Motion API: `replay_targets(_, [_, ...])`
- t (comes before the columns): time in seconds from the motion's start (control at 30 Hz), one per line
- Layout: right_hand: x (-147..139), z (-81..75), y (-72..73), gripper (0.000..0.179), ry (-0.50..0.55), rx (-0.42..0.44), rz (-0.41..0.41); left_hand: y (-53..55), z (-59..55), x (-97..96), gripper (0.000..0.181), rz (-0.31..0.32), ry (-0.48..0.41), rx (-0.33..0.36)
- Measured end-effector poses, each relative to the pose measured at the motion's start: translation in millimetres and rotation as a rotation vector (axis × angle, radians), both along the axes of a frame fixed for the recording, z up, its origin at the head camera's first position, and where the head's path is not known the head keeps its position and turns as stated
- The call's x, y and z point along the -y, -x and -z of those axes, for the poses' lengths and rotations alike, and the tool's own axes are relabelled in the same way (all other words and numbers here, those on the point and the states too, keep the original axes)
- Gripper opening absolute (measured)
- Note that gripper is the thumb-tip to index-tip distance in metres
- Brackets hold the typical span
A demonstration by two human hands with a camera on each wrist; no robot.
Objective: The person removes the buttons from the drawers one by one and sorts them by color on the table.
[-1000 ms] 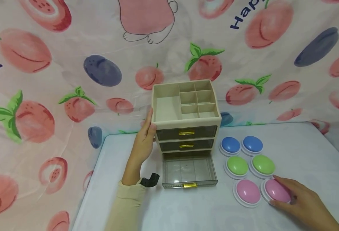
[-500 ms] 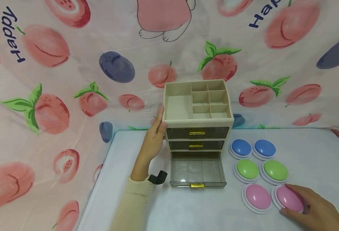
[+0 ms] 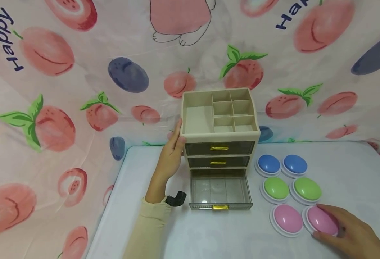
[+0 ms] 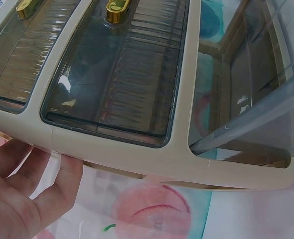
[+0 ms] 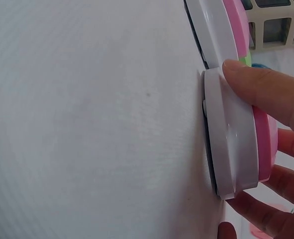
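Note:
A cream drawer organizer [image 3: 220, 136] stands at the back middle, its lowest smoky clear drawer [image 3: 220, 189] pulled out. My left hand [image 3: 170, 156] holds the organizer's left side, thumb at the front edge; the left wrist view shows bent fingers [image 4: 67, 181] against the side panel. At the front right, my right hand [image 3: 355, 230] grips the right pink buzzer button [image 3: 322, 219] by its white base. In the right wrist view, the thumb [image 5: 259, 84] lies on one side of the base, with fingers around the other. The base appears to rest on the table.
Left of the gripped button is another pink button [image 3: 288, 218]. Behind them sit two green buttons [image 3: 276, 188] and two blue ones [image 3: 269, 164]. The organizer's top has open compartments [image 3: 197, 115]. A fruit-print cloth [image 3: 128, 28] hangs behind the white table [image 3: 225, 237].
The head view has swung left, so the scene sits further right in it. Both hands keep their places on the organizer and the pink button.

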State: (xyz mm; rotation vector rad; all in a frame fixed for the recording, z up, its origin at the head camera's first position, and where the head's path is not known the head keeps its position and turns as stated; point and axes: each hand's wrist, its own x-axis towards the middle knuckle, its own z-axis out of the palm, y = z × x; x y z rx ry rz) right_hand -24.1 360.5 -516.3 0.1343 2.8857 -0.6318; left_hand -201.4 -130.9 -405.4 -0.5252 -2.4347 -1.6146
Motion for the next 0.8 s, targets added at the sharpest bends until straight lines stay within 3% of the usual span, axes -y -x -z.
replay_targets(0.2, [0.1,-1.4,1.6,0.113,0.001,0.039,0.008,0.1,2.4,1.4,0.062,0.003,0.002,0.009])
replay_targets(0.4, [0.0,-4.9,3.1,0.113,0.001,0.014,-0.012,2.4,-1.9,0.5,0.062,0.011,0.006,-0.024])
replay_targets(0.57, [3.6,-18.2,4.7,0.115,-0.016,0.023,0.030,2.1,-2.4,0.2,0.064,0.017,-0.003,-0.018])
replay_targets(0.67, [10.8,-33.7,6.4,0.106,-0.029,-0.048,0.046,1.1,-1.9,0.0,0.063,0.017,-0.007,-0.009])
replay_targets(0.8, [32.2,-53.0,10.8,0.086,0.017,-0.216,0.018,0.9,-1.8,-0.2,0.061,0.015,-0.004,-0.008])
